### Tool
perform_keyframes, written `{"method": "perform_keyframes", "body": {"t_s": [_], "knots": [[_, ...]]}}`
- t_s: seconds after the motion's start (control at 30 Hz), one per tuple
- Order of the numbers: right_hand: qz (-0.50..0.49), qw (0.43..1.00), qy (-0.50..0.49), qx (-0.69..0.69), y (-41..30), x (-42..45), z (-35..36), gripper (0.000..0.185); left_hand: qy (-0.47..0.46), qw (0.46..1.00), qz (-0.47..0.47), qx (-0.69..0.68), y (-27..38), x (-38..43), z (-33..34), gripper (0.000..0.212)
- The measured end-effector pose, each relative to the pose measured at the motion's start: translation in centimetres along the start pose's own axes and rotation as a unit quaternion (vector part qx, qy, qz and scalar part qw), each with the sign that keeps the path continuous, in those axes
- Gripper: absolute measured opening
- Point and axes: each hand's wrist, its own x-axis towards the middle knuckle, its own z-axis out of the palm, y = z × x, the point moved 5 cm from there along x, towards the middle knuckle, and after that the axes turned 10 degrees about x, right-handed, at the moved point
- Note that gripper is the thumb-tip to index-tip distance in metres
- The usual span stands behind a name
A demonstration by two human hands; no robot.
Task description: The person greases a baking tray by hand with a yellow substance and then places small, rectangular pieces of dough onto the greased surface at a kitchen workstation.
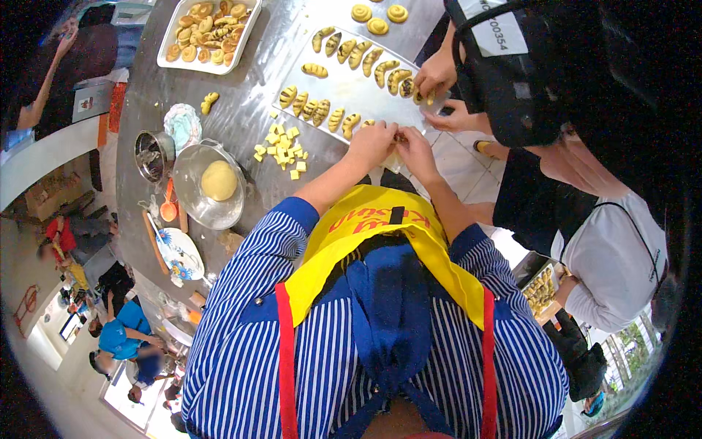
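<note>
My left hand [374,144] and my right hand [415,150] meet at the near right corner of a metal baking tray [351,93]. Their fingertips come together around a small piece, mostly hidden, that looks like dark-filled dough. Beside my left hand, a row of striped, filled dough rolls [321,112] runs along the tray's near edge. Another row [357,53] lines the far edge, and a single roll [314,70] lies between them. A co-worker's hands [439,82] hold a dough piece at the tray's right end.
Yellow cubes [282,145] lie left of the tray. Farther left are a dough ball [219,180] in a metal bowl [189,192], a dark-stained metal bowl [155,156], an orange spoon [169,204] and a floral plate [181,253]. A white tray of pastries [207,68] stands beyond. Co-workers stand close at right.
</note>
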Motion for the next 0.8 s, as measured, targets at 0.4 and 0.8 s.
{"method": "perform_keyframes", "body": {"t_s": [0.4, 0.8], "knots": [[-0.147, 0.962, -0.116, -0.199, -3.7, 2.4, 1.0, 0.023, -0.021, 0.962, -0.269, -0.039, -7.7, -1.4, -8.2, 0.031], [-0.311, 0.882, -0.206, -0.287, -4.5, 1.2, 3.5, 0.019, 0.117, 0.862, -0.479, 0.118, -35.3, -15.3, -14.4, 0.047]]}}
